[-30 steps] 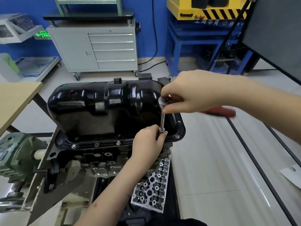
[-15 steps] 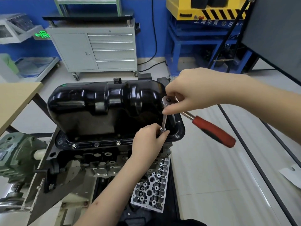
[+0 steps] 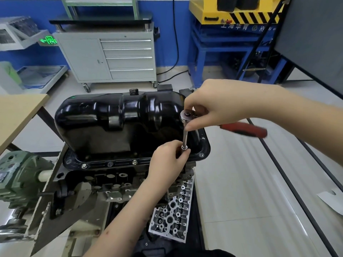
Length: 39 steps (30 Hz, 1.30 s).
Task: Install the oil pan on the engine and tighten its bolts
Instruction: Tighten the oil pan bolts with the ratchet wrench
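Oil pan, glossy black, sits seated on the upturned engine, flange down, bolts along the near edge.

Right hand: fingers pinched on the ratchet head, red handle sticking out to the right, blurred.

Left hand: fingertips curled round the foot of the extension bar, steadying the socket at the flange corner. Socket and bolt themselves hidden by the fingers.

Risks, as I judge them:
- Bar stands slightly tilted; if the socket is not square on the bolt, it may slip off and round the head.
- Left fingertips sit right at the socket; a slip could pinch them against the flange.
- Handle swing runs close to the pan wall; could knock the paint.
- Cross-threading if the bolt started crooked; cannot tell from here.

Near-edge flange bolts look seated; tightness unknown.
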Available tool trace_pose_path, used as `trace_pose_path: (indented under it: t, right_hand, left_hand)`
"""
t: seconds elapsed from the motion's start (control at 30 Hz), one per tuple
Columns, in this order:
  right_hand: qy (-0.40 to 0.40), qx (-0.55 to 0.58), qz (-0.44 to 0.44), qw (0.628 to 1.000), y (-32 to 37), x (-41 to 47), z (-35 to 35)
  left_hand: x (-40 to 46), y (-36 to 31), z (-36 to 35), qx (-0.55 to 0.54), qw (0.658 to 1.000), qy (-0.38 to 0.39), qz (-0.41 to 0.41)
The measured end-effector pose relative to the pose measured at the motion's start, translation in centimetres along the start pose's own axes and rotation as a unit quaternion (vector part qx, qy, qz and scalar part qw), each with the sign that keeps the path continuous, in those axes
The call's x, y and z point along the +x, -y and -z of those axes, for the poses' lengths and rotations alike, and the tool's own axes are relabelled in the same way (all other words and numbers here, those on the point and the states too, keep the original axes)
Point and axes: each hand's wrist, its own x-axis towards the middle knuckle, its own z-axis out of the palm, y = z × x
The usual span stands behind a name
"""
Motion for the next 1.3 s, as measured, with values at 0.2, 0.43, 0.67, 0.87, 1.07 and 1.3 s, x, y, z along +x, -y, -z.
trace_pose_path:
  t: [0.2,0.43,0.67,0.87,1.07,1.3]
  right_hand:
    - [-0.011,-0.019,-0.002,1.000,0.1,0.0,-0.2]
    - [0.025,0.014,0.041,0.999,-0.2,0.1,0.0]
    - [-0.022,0.012,-0.014,1.000,0.1,0.2,-0.1]
    - [-0.006,0.008,0.003,1.000,0.0,0.4,-0.2]
    - [0.019,0.057,0.032,0.998,-1.0,0.5,0.3]
    - [-0.014,0.071,-0.002,0.997,-0.9,0.8,0.0]
  left_hand:
    - [0.0,-0.2,-0.2,0.000,1.000,-0.024,0.000]
    - [-0.1,0.2,0.1,-0.001,1.000,0.008,-0.018]
    - [-0.1,0.1,0.0,-0.041,0.999,-0.007,0.020]
    - [0.3,0.0,0.1,-0.008,1.000,0.002,0.008]
    - [0.3,0.3,0.3,-0.013,0.999,0.030,-0.009]
    - [-0.1,0.5,0.0,-0.028,0.999,-0.024,0.021]
